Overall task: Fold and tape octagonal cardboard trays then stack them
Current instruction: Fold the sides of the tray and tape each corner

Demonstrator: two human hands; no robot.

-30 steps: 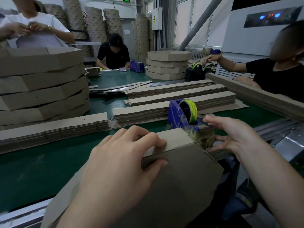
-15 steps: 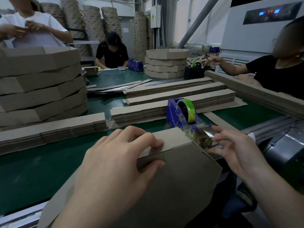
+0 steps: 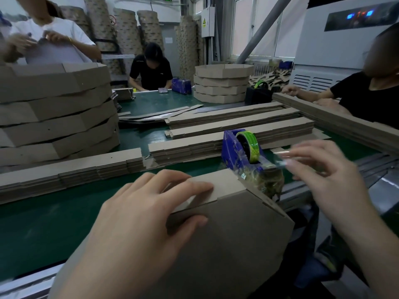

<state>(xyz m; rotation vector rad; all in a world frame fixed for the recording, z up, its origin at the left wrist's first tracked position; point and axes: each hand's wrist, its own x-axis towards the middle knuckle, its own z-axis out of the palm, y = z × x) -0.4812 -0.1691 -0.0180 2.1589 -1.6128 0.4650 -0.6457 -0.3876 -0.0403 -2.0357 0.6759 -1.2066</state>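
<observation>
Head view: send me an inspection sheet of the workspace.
Surface: green table, blanks laid across it.
Job's things: tray at near edge; dispenser just behind it; tray stack left, far stack beyond.
Clutter: scraps far right.
Grips: left hand holds tray's wall; right hand pinches tape, blurred.
Cables: nothing seen.
Surroundings: three other people at table; cardboard rolls behind.
</observation>
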